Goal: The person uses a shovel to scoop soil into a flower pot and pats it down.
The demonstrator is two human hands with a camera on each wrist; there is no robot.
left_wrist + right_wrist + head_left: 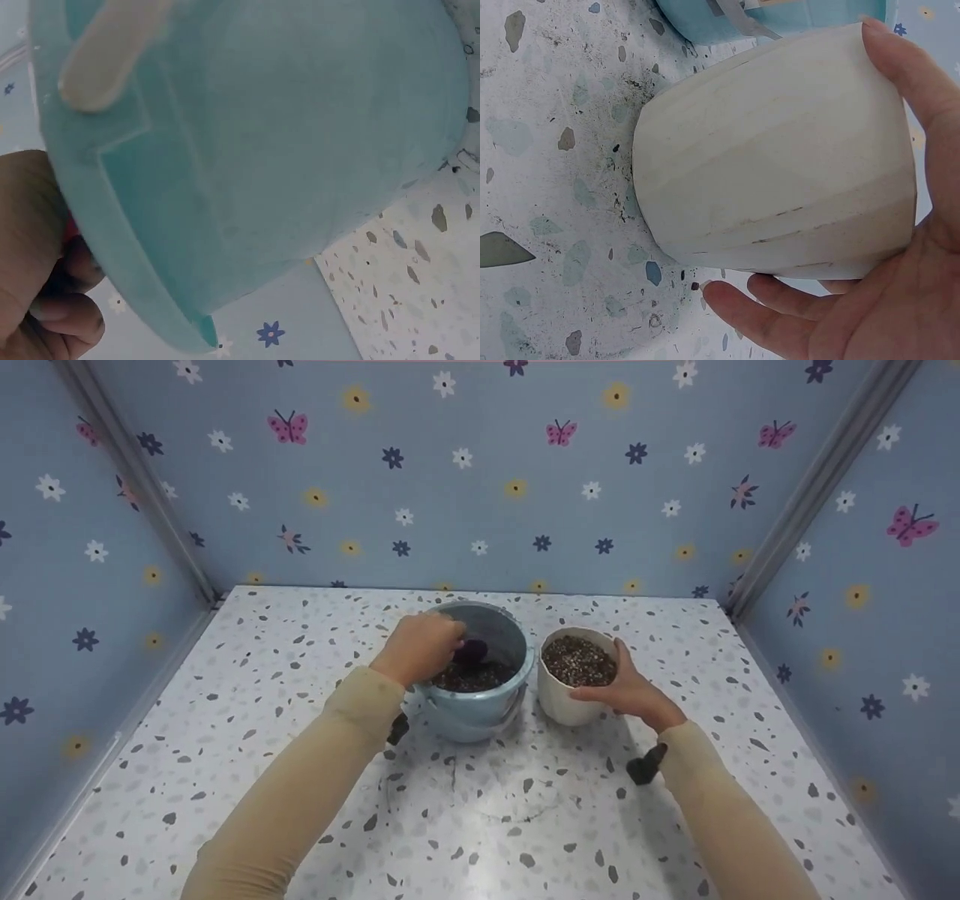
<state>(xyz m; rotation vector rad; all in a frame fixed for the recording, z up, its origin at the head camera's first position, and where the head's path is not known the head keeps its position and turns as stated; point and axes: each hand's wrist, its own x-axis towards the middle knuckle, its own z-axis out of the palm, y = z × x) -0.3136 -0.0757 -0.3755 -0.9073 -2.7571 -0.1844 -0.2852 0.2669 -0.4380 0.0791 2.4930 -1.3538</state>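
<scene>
A light blue bucket stands on the table with dark soil inside. My left hand is at its left rim, gripping a small trowel whose dark blade sits inside the bucket above the soil. In the left wrist view the curled fingers show beside the rim, with a bit of red between them. To the bucket's right is a white flower pot, filled nearly to the rim with speckled soil. My right hand holds this pot from the right, thumb and fingers spread around its side.
The bucket's pale handle hangs down its front. Under both containers lies a white speckled table, with dark crumbs near the pot's base. Blue patterned walls enclose the back and both sides.
</scene>
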